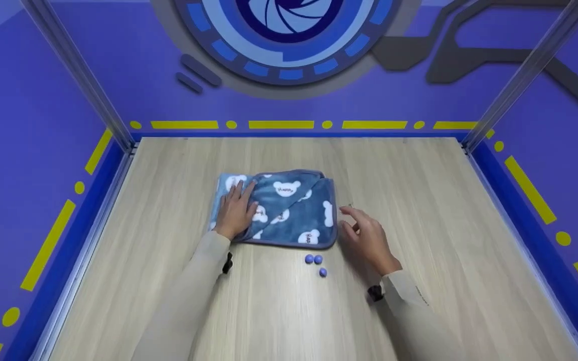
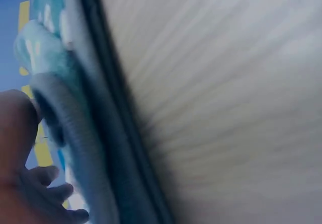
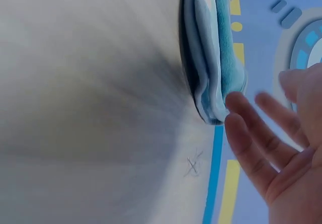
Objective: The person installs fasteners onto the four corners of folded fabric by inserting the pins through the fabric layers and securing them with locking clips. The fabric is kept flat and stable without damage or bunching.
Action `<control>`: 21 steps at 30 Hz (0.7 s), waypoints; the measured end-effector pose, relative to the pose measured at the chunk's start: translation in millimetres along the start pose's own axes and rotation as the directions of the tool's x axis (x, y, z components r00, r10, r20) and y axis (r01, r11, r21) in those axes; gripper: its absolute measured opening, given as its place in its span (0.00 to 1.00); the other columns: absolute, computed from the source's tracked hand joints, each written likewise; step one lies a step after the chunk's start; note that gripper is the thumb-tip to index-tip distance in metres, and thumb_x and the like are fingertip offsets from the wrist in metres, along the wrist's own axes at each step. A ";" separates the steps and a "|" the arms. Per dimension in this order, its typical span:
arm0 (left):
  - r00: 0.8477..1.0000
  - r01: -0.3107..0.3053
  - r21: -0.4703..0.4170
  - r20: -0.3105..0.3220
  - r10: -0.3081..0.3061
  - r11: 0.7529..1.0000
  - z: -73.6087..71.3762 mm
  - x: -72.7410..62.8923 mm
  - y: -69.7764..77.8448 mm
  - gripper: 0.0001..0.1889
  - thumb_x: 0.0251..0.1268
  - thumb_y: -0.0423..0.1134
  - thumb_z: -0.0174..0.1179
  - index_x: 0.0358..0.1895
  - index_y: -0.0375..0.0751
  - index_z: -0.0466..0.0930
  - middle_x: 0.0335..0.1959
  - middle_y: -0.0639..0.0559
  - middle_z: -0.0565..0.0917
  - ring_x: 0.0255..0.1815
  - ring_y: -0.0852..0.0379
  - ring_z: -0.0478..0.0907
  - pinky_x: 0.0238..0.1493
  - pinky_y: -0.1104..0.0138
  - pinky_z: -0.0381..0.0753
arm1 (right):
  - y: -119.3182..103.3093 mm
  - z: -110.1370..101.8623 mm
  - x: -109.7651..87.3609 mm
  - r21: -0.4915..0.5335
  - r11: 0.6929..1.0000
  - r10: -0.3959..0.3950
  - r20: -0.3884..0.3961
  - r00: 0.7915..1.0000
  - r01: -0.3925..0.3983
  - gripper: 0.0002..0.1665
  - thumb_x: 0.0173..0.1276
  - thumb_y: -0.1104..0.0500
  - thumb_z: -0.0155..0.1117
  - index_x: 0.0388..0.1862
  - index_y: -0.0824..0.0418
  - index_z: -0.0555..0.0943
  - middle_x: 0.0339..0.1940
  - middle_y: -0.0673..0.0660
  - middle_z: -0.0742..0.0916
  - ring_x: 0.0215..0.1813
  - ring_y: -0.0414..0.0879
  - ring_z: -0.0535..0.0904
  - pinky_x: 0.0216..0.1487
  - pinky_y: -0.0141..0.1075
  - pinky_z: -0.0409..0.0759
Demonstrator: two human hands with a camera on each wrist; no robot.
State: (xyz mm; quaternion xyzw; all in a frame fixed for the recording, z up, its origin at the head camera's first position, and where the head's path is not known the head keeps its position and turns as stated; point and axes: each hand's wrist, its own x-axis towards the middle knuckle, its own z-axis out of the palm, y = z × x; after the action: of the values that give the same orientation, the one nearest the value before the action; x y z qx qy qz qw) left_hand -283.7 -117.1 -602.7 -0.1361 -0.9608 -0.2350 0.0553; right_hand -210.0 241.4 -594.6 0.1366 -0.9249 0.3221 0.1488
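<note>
A folded blue fleece blanket (image 1: 296,220) with white bear heads and a grey-blue edging lies on the wooden table. My left hand (image 1: 236,210) rests on its left part, fingers spread and pointing away from me. The left wrist view shows the blanket's layered edge (image 2: 121,148) beside that hand. Just off the blanket's right edge is my right hand (image 1: 369,238), its fingers loosely bent and holding nothing. In the right wrist view, its fingers (image 3: 251,138) overlap the corner of the stacked layers (image 3: 214,83).
Three small blue-purple balls (image 1: 318,259) lie on the table in front of the blanket's right half. A small crossed mark (image 3: 192,164) shows on the tabletop (image 1: 409,175) near the right hand. Blue printed panels (image 1: 289,108) with metal corner posts enclose the back and sides.
</note>
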 end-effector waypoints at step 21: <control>0.977 -0.125 -0.088 -0.186 0.107 0.988 -9.9 -49.6 16.7 0.33 0.76 0.41 0.60 0.81 0.51 0.61 0.76 0.30 0.65 0.74 0.26 0.62 0.71 0.33 0.59 | 48.0 -8.8 56.9 -0.304 0.952 0.062 0.333 0.941 0.045 0.21 0.74 0.67 0.64 0.65 0.60 0.82 0.52 0.64 0.84 0.52 0.58 0.84 0.53 0.54 0.83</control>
State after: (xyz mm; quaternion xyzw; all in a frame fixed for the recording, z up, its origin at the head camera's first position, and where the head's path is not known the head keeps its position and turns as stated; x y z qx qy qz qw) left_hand -231.0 -119.2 -595.2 -0.1728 -0.9294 -0.2900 0.1491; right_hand -277.3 274.3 -593.9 0.1612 -0.9759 0.1467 0.0057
